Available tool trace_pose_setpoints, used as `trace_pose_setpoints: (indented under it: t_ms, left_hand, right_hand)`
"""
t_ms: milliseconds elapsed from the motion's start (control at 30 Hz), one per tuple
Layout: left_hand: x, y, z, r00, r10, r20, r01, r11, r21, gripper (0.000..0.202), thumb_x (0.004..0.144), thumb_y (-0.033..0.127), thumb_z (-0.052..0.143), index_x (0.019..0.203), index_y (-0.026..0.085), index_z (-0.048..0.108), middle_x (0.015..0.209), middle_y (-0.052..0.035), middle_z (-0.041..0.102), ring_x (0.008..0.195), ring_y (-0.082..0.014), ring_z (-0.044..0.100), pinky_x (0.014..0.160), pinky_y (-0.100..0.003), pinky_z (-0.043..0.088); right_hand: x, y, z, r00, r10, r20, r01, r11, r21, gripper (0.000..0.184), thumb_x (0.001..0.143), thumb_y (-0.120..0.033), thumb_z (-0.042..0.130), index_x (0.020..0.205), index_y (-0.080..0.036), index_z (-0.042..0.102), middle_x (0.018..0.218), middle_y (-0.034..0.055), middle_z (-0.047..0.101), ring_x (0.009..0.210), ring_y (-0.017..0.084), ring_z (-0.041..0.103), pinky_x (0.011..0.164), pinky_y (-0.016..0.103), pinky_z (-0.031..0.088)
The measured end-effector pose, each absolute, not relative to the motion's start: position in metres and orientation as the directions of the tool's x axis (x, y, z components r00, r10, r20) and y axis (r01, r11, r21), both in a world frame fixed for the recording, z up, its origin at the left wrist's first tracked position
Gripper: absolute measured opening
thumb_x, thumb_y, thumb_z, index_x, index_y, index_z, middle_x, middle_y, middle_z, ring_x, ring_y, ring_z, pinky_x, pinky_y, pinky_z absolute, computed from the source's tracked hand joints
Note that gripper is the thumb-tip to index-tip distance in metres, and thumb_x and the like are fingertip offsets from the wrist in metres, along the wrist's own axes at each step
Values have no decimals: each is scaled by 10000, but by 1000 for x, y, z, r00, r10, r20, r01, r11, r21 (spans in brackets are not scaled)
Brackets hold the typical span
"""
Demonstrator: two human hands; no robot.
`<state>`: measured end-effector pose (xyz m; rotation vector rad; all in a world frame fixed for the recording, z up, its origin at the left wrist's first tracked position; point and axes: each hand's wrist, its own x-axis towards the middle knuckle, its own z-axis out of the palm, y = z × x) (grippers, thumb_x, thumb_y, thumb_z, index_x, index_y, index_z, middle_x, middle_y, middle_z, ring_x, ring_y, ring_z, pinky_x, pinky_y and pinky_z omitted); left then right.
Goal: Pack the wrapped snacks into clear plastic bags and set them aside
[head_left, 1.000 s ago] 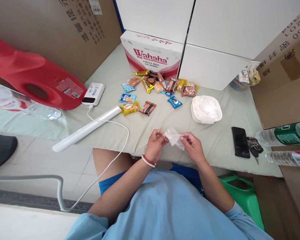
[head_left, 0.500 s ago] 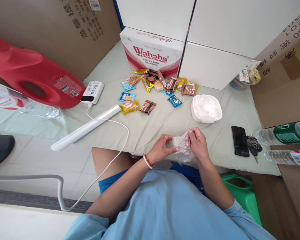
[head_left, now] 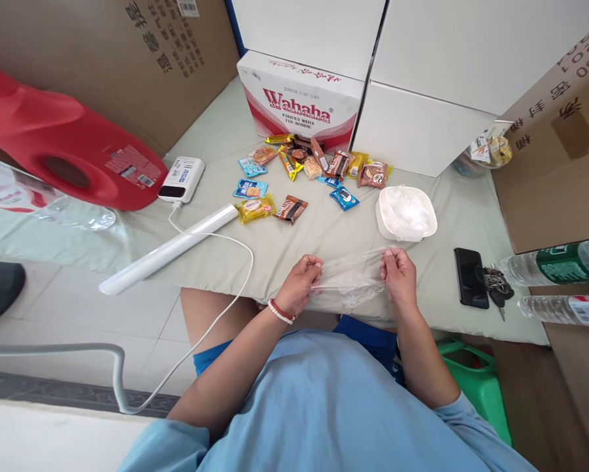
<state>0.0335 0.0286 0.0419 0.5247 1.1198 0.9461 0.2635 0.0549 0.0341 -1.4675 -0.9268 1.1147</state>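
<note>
A clear, thin plastic cover (head_left: pixel 350 276) with a gathered edge is stretched between my hands at the front edge of the covered table. My left hand (head_left: pixel 299 285) pinches its left side, and my right hand (head_left: pixel 399 272) grips the right side. Just beyond my right hand stands a white square tub (head_left: pixel 406 214) filled with more crumpled clear plastic. Several wrapped snacks lie farther back, among them a brown packet (head_left: pixel 291 209), a yellow packet (head_left: pixel 255 208) and a blue packet (head_left: pixel 344 198).
A white tube-like roll (head_left: pixel 169 249) and a cable (head_left: pixel 247 262) lie at the left, near a white power bank (head_left: pixel 182 179) and a red jug (head_left: pixel 73 144). A Wahaba-like printed carton (head_left: pixel 299 101) stands behind. At right are a phone (head_left: pixel 471 278), keys (head_left: pixel 498 286) and bottles (head_left: pixel 564 263).
My hands have moved apart, left hand to the left and right hand slightly right. The bunched plastic cover is now pulled out wide between them.
</note>
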Motion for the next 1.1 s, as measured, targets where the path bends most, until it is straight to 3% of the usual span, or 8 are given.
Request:
trace_pose_setpoints:
  t_ms: [133, 300, 433, 567, 667, 833, 967, 1100]
  left_hand:
    - [23, 31, 39, 261, 854, -450, -81, 484, 872, 454, 615, 356, 883, 955, 221, 614, 794, 50, 581, 546, -73, 430, 500, -216, 323]
    - [-5, 41, 37, 328, 867, -374, 367, 247, 897, 222, 579, 275, 861, 634, 211, 656, 603, 30, 578, 600, -142, 500, 570, -258, 375]
    - [-18, 46, 48, 256, 894, -369, -23, 387, 922, 295, 658, 380, 859, 760, 207, 643, 753, 12, 646, 710, -150, 615, 695, -280, 499]
    - [-12, 54, 52, 178, 829, -530, -429, 550, 716, 342, 690, 269, 824, 893, 214, 554, 680, 77, 553, 480, -47, 482, 613, -252, 512]
    - [-10, 64, 44, 35, 796, -604, -443, 554, 705, 310, 729, 211, 775, 903, 210, 519, 601, 123, 451, 379, -3, 280, 478, -186, 413]
    - [-10, 56, 34, -181, 788, -588, -383, 494, 780, 383, 817, 448, 761, 857, 222, 455, 627, 98, 525, 394, -34, 420, 510, -219, 489]
    - [13, 36, 35, 66, 725, -686, -172, 686, 707, 631, 824, 800, 560, 756, 173, 577, 638, -20, 631, 415, -100, 523, 479, -265, 472]
    - [40, 42, 29, -14, 780, -625, -195, 611, 767, 495, 772, 660, 726, 797, 168, 672, 679, -12, 665, 454, -106, 521, 487, -260, 424]
  right_hand:
    - [268, 54, 27, 247, 945, -214, -70, -203, -977, 412, 815, -594, 724, 834, -230, 533, 667, -66, 519, 451, 62, 385, 387, 205, 276]
    - [289, 52, 44, 136, 919, -371, -172, -347, -922, 471, 721, -594, 815, 846, -227, 548, 619, -73, 524, 405, 60, 379, 328, 186, 233]
    - [299, 60, 60, -144, 865, -481, -216, -501, -838, 457, 685, -518, 879, 840, -206, 584, 610, -66, 538, 399, 52, 373, 328, 181, 255]
    - [285, 88, 51, -83, 888, -452, -280, -456, -845, 457, 626, -457, 914, 796, -200, 577, 602, -70, 541, 430, 48, 403, 354, 166, 288]
    - [271, 111, 36, 86, 896, -435, -230, -407, -884, 399, 660, -423, 882, 759, -198, 567, 557, -77, 526, 427, 56, 413, 350, 167, 294]
    - [260, 123, 23, 163, 891, -423, -297, -365, -883, 331, 692, -354, 842, 782, -197, 565, 574, -80, 542, 443, 55, 456, 369, 157, 310]
    - [251, 115, 19, 185, 885, -428, -394, -332, -857, 343, 655, -332, 845, 796, -198, 563, 599, -80, 543, 450, 46, 456, 362, 147, 274]
    - [241, 106, 17, 146, 895, -421, -418, -330, -846, 380, 620, -351, 854, 809, -206, 558, 623, -80, 541, 457, 47, 448, 364, 156, 270]
